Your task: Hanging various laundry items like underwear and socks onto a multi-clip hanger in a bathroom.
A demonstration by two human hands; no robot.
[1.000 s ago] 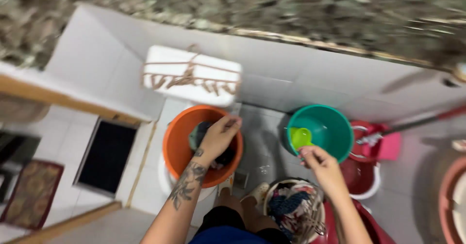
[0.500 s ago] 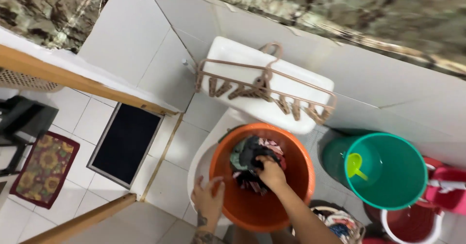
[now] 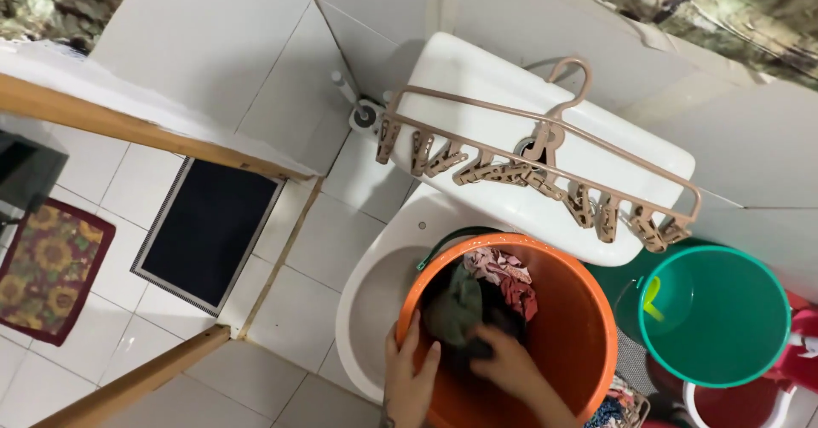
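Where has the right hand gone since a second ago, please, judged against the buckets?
Yes, moved: the right hand left the green bucket and now reaches into the orange bucket.

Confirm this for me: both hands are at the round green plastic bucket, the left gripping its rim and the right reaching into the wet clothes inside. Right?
Not quite: the colour is wrong. The head view shows the left hand gripping the rim of the round orange plastic bucket, and the right hand reaching into the wet clothes inside it. The green bucket stands apart, untouched.

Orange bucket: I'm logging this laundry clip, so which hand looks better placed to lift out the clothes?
Right hand, probably: it lies inside the orange bucket on the clothes, while the left hand grips the rim.
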